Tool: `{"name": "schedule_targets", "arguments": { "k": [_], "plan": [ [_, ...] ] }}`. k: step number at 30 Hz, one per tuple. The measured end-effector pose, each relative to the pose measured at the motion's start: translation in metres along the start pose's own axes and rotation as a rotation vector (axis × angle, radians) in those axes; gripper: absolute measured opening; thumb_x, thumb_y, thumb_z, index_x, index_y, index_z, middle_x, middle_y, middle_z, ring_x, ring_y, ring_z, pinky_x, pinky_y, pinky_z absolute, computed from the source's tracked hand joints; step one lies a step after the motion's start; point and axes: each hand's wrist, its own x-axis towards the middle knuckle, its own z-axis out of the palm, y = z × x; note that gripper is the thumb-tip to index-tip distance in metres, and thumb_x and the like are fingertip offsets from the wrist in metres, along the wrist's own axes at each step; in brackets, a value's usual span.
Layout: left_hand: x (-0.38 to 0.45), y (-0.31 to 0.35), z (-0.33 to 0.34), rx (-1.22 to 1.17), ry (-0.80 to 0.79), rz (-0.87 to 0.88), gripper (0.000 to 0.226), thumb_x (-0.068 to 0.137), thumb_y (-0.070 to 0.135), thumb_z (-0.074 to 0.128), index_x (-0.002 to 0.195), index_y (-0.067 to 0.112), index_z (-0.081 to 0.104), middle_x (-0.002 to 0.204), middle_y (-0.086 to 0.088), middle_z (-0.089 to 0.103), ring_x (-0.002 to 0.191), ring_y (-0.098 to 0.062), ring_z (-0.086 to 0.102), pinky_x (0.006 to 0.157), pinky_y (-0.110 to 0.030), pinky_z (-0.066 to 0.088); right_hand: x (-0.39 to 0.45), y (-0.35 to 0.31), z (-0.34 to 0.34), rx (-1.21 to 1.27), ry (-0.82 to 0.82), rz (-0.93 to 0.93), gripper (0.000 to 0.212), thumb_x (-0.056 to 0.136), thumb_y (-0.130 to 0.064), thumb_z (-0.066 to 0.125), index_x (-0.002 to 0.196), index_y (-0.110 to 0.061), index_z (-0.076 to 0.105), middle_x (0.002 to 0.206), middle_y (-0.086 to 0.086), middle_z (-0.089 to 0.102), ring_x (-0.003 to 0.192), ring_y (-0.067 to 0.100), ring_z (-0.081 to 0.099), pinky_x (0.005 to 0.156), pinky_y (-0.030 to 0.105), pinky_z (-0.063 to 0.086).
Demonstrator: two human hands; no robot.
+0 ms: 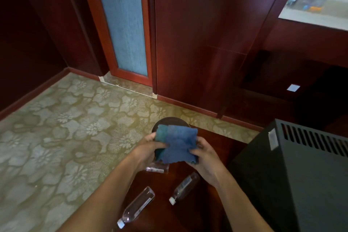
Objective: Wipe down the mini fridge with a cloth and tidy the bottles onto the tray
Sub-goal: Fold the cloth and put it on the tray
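— What are my hands doing?
— Left hand (150, 149) and right hand (204, 153) each pinch a side of the blue cloth (177, 143), held above the worktop (188, 213).
— And around them?
— The dark round tray (170, 119) peeks out at twelve o'clock behind the cloth. Two clear bottles (136, 207) (185, 187) lie on their sides at six; a third (157, 168) shows under the cloth. The black mini fridge (293, 179) sits at three.

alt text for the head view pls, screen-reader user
Left hand and right hand grip a folded blue microfibre cloth above a dark round tray. Three clear plastic bottles lie on the dark wooden table, beside a black metal mini fridge.
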Motion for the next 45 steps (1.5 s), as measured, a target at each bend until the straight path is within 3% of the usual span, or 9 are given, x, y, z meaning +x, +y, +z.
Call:
{"name": "schedule_targets", "arguments": {
  "k": [7,14,17,20,23,29,33,40,45],
  "plan": [
    [0.038,-0.003,0.000,-0.074,0.006,0.175,0.062,0.080,-0.032,0.033,0.055,0.009,0.071,0.104,-0.010,0.074,0.093,-0.023,0.071,0.074,-0.029,0.060,0.040,0.002,-0.007,0.008,0.021,-0.069,0.035,0.096,0.012,0.031,0.074,-0.006,0.052,0.095,0.014,0.067,0.081,0.021,0.065,0.063,0.028,0.052],
    [0.059,-0.007,-0.035,-0.371,-0.219,-0.060,0.030,0.090,0.018,0.043,0.088,0.008,0.071,0.124,-0.018,0.063,0.107,-0.030,0.060,0.081,-0.039,0.051,0.064,0.016,-0.010,0.223,-0.014,-0.004,0.033,0.098,0.000,0.029,0.081,-0.007,0.057,0.099,0.015,0.071,0.098,0.027,0.067,0.082,0.040,0.056],
    [0.080,-0.011,-0.041,-0.177,-0.073,-0.095,0.025,0.084,0.023,0.065,0.107,0.014,0.066,0.116,-0.012,0.067,0.099,-0.026,0.067,0.077,-0.041,0.054,0.077,0.021,-0.007,0.148,0.064,0.002,0.028,0.099,-0.013,0.042,0.079,-0.013,0.062,0.097,0.008,0.069,0.096,0.022,0.067,0.079,0.041,0.057],
    [0.103,-0.024,-0.040,0.076,0.064,-0.155,0.040,0.082,0.006,0.074,0.118,0.018,0.062,0.109,-0.010,0.068,0.092,-0.028,0.071,0.074,-0.041,0.059,0.092,0.036,-0.007,-0.048,0.186,-0.013,0.019,0.093,0.001,0.055,0.105,-0.012,0.061,0.111,0.012,0.065,0.102,0.028,0.066,0.089,0.049,0.054],
    [0.125,-0.042,-0.047,0.105,0.162,-0.180,0.032,0.081,0.002,0.075,0.112,0.008,0.066,0.101,-0.013,0.071,0.088,-0.028,0.069,0.079,-0.041,0.057,0.109,0.052,-0.010,-0.108,0.318,0.041,0.043,0.087,0.006,0.062,0.124,-0.012,0.054,0.116,0.015,0.066,0.105,0.031,0.067,0.091,0.045,0.055],
    [0.168,-0.078,-0.070,0.278,0.282,-0.112,0.010,0.086,-0.003,0.068,0.088,0.007,0.069,0.085,-0.011,0.070,0.079,-0.026,0.066,0.066,-0.026,0.054,0.160,0.096,-0.027,-0.333,0.423,0.206,0.016,0.088,-0.007,0.067,0.100,-0.018,0.062,0.106,0.009,0.070,0.100,0.026,0.068,0.084,0.044,0.058],
    [0.202,-0.107,-0.089,0.416,0.342,-0.110,0.010,0.088,0.007,0.070,0.097,0.007,0.074,0.092,-0.012,0.073,0.087,-0.029,0.068,0.082,-0.041,0.055,0.202,0.126,-0.039,-0.428,0.463,0.281,0.022,0.088,-0.009,0.067,0.106,-0.020,0.060,0.109,0.007,0.066,0.102,0.024,0.064,0.090,0.048,0.055],
    [0.272,-0.147,-0.104,0.503,0.488,-0.153,0.009,0.084,0.015,0.075,0.086,0.018,0.067,0.085,-0.007,0.071,0.078,-0.023,0.066,0.069,-0.031,0.053,0.270,0.156,-0.066,-0.685,0.514,0.223,0.032,0.087,-0.013,0.068,0.117,-0.015,0.059,0.099,-0.005,0.063,0.093,0.011,0.061,0.067,0.011,0.043],
    [0.307,-0.162,-0.107,0.743,0.555,-0.138,0.018,0.087,0.018,0.070,0.102,0.007,0.068,0.092,-0.007,0.070,0.078,-0.016,0.060,0.062,-0.022,0.041,0.304,0.175,-0.074,-0.850,0.526,0.156,0.029,0.089,-0.017,0.064,0.116,-0.011,0.057,0.102,0.008,0.070,0.095,0.021,0.066,0.072,0.024,0.047]
  ]
}}
